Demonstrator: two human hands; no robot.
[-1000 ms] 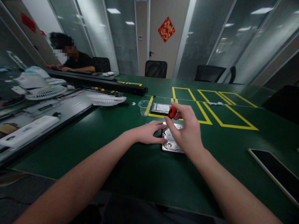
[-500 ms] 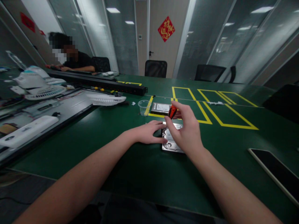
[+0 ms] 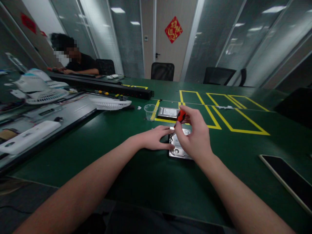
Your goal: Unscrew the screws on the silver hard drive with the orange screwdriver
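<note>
While the left hand [image 3: 156, 138], thumb and fingers spread, rests on the left edge of the drive [image 3: 177, 144] on the near table [image 3: 136, 175], the right hand [image 3: 198, 136] pinches a red-black driver [image 3: 181, 116] above, handle freshly shifted, drive unmoved, suggesting a turning stroke.

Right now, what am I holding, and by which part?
Your right hand grips what looks like a screwdriver by its red-and-black handle; your left hand touches the nearer hard drive at its left edge.
</note>
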